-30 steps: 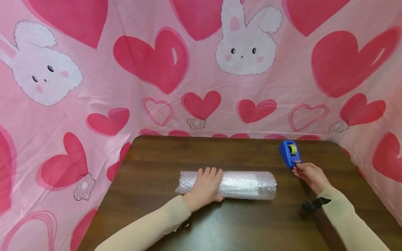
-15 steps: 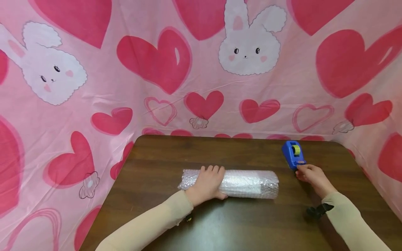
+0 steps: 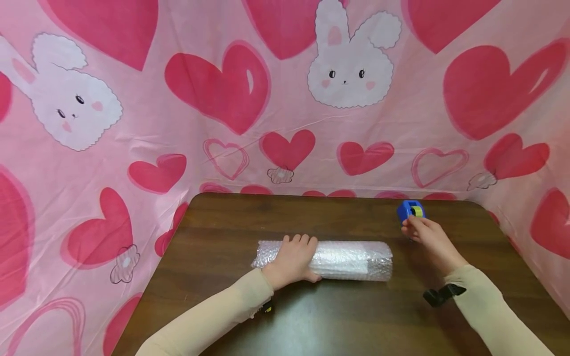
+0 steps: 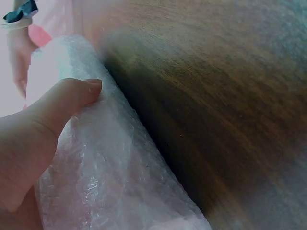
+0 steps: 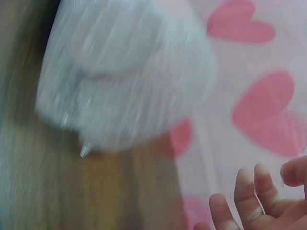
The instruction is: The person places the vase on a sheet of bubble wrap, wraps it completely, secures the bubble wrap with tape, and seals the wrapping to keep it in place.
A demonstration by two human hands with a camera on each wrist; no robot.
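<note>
A roll of bubble wrap (image 3: pixel 345 259) lies crosswise on the table, its clear layers wound into a cylinder. My left hand (image 3: pixel 291 262) holds it down near its left end, fingers over the top and thumb on the near side. The thumb pressing the wrap (image 4: pixel 110 163) shows in the left wrist view. At the back right stands a blue tape dispenser (image 3: pixel 403 208) with a yellow-cored roll. My right hand (image 3: pixel 434 242) is at its front end and hides part of it. In the right wrist view, its bent fingers (image 5: pixel 247 191) are spread, with a gap to the thumb.
The dark wooden table (image 3: pixel 222 217) has a pink cloth (image 3: pixel 209 113) with hearts and rabbits hung behind and beside it. The bubble wrap's right end (image 5: pixel 129 81) looms large and blurred in the right wrist view.
My right hand has moved from the dispenser's front tip up and back, towards its tape roll. My left hand stays on the bubble wrap, which has hardly shifted.
</note>
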